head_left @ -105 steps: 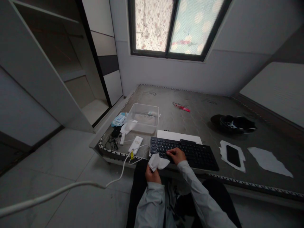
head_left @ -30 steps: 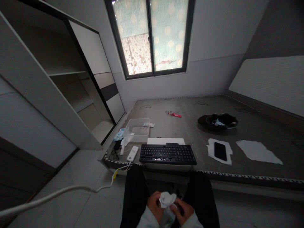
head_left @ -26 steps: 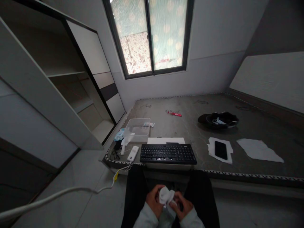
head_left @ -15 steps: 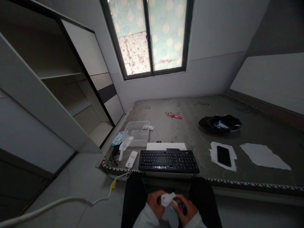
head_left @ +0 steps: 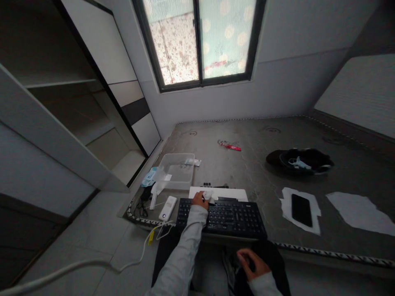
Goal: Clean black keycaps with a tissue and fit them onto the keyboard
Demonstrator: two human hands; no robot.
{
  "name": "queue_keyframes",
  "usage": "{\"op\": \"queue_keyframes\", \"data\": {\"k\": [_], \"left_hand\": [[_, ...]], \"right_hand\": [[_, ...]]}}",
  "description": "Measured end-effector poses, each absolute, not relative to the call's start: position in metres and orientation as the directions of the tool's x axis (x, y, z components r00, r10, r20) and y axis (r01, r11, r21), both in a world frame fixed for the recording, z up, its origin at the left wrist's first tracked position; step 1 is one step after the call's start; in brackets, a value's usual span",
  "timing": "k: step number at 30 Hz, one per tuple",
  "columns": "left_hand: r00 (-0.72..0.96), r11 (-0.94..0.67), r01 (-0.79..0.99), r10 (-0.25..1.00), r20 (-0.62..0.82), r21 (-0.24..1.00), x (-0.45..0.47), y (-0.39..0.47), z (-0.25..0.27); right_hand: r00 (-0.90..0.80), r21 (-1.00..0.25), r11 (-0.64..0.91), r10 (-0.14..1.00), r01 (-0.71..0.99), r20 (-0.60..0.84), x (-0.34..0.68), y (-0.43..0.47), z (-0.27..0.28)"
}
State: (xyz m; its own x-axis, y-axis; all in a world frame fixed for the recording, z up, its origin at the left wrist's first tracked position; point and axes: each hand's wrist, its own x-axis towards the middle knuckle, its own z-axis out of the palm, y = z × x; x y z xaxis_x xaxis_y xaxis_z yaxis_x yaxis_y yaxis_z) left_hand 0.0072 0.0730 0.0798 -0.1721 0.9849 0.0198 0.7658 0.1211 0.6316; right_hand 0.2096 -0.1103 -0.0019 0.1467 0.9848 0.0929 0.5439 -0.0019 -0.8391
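Note:
My left hand (head_left: pixel 200 200) reaches over the upper left part of the black keyboard (head_left: pixel 230 217), its fingers closed on a crumpled white tissue (head_left: pixel 207 195). Behind the keyboard lies a flat white piece (head_left: pixel 237 194), partly covered by it. Above my right thigh, nearer to me, my right hand (head_left: pixel 254 265) is curled, with thumb and fingers brought together. Whether anything small is in it cannot be made out. A few small dark pieces (head_left: pixel 206 184) lie just beyond the white piece.
Left of the keyboard are a white handheld device (head_left: pixel 168 208), a clear plastic box (head_left: pixel 177 185), a blue mask (head_left: pixel 149 176) and cables. To the right, a phone (head_left: pixel 301 210) lies on white paper, beside another sheet (head_left: pixel 361 213). A dark cap (head_left: pixel 277 160) and red strip (head_left: pixel 231 146) lie farther back.
My hands have parted. The left has gone forward from my lap to the keyboard's upper left with the tissue; the right stays low, slightly farther right. The view has tilted down.

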Motion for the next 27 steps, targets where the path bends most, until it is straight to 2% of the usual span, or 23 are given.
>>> {"op": "queue_keyframes", "data": {"k": [4,6,12,16,19,23,27], "left_hand": [[-0.133,0.190,0.863,0.979,-0.153,0.467,0.014,0.099,0.070],[-0.099,0.176,0.898,0.974,-0.203,0.404,0.013,0.106,0.066],[0.079,-0.006,0.941,0.976,-0.203,0.338,0.002,0.111,0.054],[0.106,-0.050,0.932,0.985,-0.138,0.359,-0.004,0.103,0.052],[0.085,-0.052,0.918,0.994,-0.068,0.394,-0.011,0.089,0.057],[0.009,-0.049,0.897,0.996,0.092,0.440,-0.038,0.050,0.062],[-0.135,0.028,0.915,0.961,0.243,0.402,-0.081,-0.006,0.056]], "right_hand": [[0.064,-0.834,0.014,0.996,0.552,0.059,0.205,-0.095,0.000],[0.048,-0.834,0.019,0.997,0.551,0.055,0.203,-0.090,-0.002],[-0.016,-0.784,0.088,0.995,0.614,0.099,0.206,-0.054,-0.015],[-0.042,-0.656,0.176,0.976,0.734,0.215,0.219,0.007,-0.016],[-0.126,-0.502,0.205,0.974,0.840,0.188,0.225,0.060,-0.006],[-0.086,-0.299,0.095,0.995,0.949,0.043,0.223,0.111,0.009],[-0.160,-0.254,0.113,0.972,0.961,-0.173,0.225,0.134,0.004]]}}
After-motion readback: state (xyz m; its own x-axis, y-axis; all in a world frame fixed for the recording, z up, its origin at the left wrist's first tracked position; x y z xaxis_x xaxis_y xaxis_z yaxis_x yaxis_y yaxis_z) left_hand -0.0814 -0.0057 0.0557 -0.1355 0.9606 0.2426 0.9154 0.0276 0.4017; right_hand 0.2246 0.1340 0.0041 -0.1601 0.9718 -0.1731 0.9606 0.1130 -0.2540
